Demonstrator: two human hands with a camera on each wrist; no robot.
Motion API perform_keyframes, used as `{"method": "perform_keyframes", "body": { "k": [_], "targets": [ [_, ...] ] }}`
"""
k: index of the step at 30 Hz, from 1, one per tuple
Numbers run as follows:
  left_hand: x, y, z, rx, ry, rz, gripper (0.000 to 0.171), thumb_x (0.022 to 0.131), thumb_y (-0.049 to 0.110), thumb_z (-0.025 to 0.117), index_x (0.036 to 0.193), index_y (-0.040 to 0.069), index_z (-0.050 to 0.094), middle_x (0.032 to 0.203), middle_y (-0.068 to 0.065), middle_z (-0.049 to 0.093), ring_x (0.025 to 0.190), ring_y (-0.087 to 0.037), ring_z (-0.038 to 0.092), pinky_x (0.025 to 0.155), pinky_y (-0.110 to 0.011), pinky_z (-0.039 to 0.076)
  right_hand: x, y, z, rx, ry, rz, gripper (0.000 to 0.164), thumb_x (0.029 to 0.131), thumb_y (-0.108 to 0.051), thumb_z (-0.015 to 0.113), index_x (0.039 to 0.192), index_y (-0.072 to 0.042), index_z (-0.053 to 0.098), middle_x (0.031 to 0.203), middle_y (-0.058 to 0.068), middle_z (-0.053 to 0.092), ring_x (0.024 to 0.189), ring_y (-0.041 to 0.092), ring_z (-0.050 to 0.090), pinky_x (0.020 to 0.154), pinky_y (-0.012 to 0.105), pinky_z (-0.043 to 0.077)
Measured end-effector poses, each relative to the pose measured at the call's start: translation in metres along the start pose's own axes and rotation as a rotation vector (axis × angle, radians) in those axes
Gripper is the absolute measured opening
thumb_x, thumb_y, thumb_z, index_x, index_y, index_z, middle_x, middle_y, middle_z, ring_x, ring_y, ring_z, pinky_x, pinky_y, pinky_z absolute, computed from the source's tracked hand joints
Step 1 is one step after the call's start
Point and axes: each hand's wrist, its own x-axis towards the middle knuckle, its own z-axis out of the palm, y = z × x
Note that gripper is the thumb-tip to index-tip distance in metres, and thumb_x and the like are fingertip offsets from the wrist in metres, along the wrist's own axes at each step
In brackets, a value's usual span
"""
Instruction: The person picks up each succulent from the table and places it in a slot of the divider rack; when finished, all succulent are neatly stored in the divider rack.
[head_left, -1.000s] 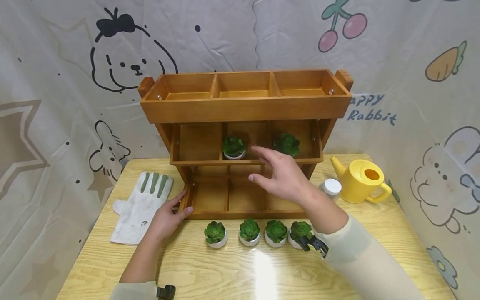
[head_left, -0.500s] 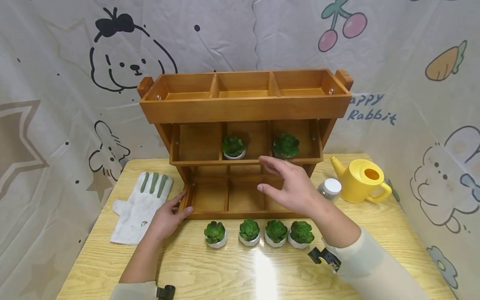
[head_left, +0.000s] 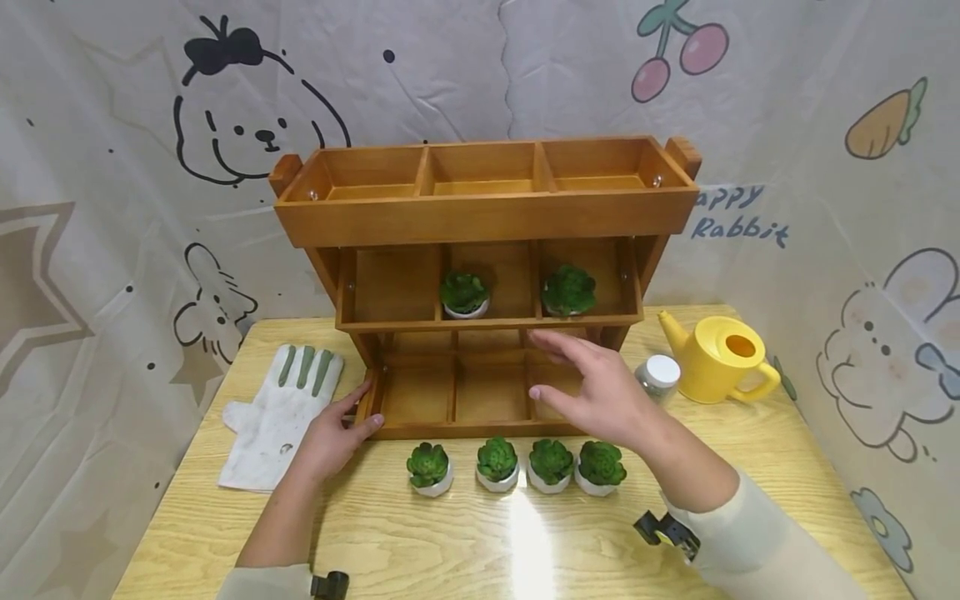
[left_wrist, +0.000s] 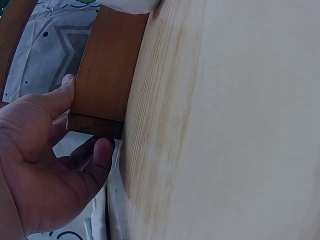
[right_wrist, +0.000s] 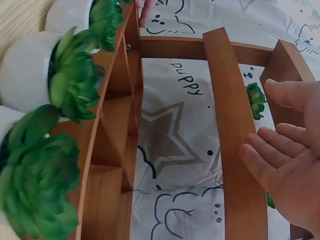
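A three-tier wooden planter shelf (head_left: 480, 218) stands on the table, each tier split into three compartments. My left hand (head_left: 333, 437) grips its bottom left corner; the left wrist view shows thumb and fingers around the wooden end (left_wrist: 102, 75). My right hand (head_left: 611, 396) hovers before the bottom tier's right side, fingers extended, holding nothing. On the middle tier, one potted succulent (head_left: 464, 293) sits in the centre compartment and another potted succulent (head_left: 569, 289) in the right one. Several more potted succulents (head_left: 498, 462) in white pots line the table in front.
A white glove (head_left: 266, 433) with green fingers lies left of the shelf. To the right are a white-lidded jar (head_left: 659, 375) and a yellow watering can (head_left: 716, 362). A printed cloth (head_left: 450, 67) hangs behind and at both sides.
My right hand has drawn back down and to the right, away from the middle tier, uncovering the succulent in its right compartment. My left hand stays at the shelf corner.
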Motion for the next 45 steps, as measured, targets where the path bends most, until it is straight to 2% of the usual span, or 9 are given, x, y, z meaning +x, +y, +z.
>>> {"method": "perform_keyframes", "body": {
  "k": [8, 17, 22, 30, 34, 41, 45],
  "targets": [
    [0.000, -0.002, 0.000, -0.006, -0.006, 0.003, 0.077, 0.099, 0.049, 0.069, 0.164, 0.022, 0.036, 0.151, -0.029, 0.048, 0.126, -0.044, 0.056, 0.085, -0.044, 0.057, -0.013, 0.010, 0.002, 0.024, -0.007, 0.026, 0.069, 0.091, -0.026, 0.083, 0.151, -0.013, 0.053, 0.147, 0.004, 0.059, 0.127, 0.028, 0.062, 0.105, 0.046, 0.050],
    [-0.001, 0.001, 0.000, -0.007, 0.006, -0.006, 0.074, 0.100, 0.043, 0.070, 0.163, 0.023, 0.037, 0.151, -0.028, 0.049, 0.125, -0.042, 0.057, 0.086, -0.045, 0.057, -0.031, 0.025, 0.007, -0.005, 0.013, 0.017, 0.066, 0.089, -0.024, 0.085, 0.147, -0.011, 0.057, 0.143, 0.005, 0.064, 0.123, 0.029, 0.064, 0.101, 0.050, 0.052],
    [-0.001, 0.002, 0.000, -0.011, 0.007, -0.012, 0.074, 0.100, 0.043, 0.070, 0.163, 0.023, 0.038, 0.151, -0.027, 0.049, 0.124, -0.042, 0.057, 0.088, -0.047, 0.056, -0.042, 0.033, 0.010, -0.019, -0.010, 0.045, 0.067, 0.089, -0.023, 0.085, 0.147, -0.011, 0.057, 0.143, 0.004, 0.063, 0.119, 0.029, 0.067, 0.098, 0.050, 0.054],
    [0.000, 0.000, 0.000, -0.019, 0.008, -0.009, 0.073, 0.100, 0.039, 0.071, 0.163, 0.023, 0.038, 0.152, -0.026, 0.048, 0.124, -0.041, 0.057, 0.088, -0.047, 0.056, -0.058, 0.049, 0.017, 0.024, -0.042, 0.089, 0.066, 0.089, -0.020, 0.085, 0.147, -0.012, 0.057, 0.143, 0.004, 0.063, 0.116, 0.029, 0.067, 0.093, 0.046, 0.057],
    [0.000, 0.000, 0.001, -0.018, 0.008, -0.009, 0.073, 0.100, 0.040, 0.071, 0.163, 0.024, 0.038, 0.153, -0.026, 0.048, 0.124, -0.041, 0.057, 0.089, -0.047, 0.056, -0.065, 0.054, 0.019, 0.027, -0.045, 0.091, 0.066, 0.088, -0.020, 0.086, 0.146, -0.009, 0.058, 0.141, 0.006, 0.064, 0.114, 0.030, 0.068, 0.092, 0.049, 0.057],
    [0.000, 0.001, 0.001, -0.015, 0.014, -0.017, 0.072, 0.100, 0.040, 0.071, 0.163, 0.024, 0.038, 0.153, -0.025, 0.048, 0.124, -0.042, 0.057, 0.090, -0.048, 0.055, -0.074, 0.062, 0.020, 0.042, -0.093, 0.093, 0.068, 0.086, -0.024, 0.088, 0.145, -0.008, 0.059, 0.141, 0.004, 0.065, 0.117, 0.033, 0.068, 0.096, 0.053, 0.054],
    [-0.001, 0.002, 0.000, -0.017, 0.015, -0.018, 0.073, 0.100, 0.041, 0.071, 0.163, 0.024, 0.038, 0.152, -0.026, 0.048, 0.123, -0.041, 0.057, 0.089, -0.047, 0.055, -0.080, 0.066, 0.020, 0.024, -0.118, 0.094, 0.070, 0.085, -0.027, 0.088, 0.147, -0.009, 0.058, 0.142, 0.001, 0.064, 0.122, 0.030, 0.065, 0.099, 0.052, 0.052]
  ]
}}
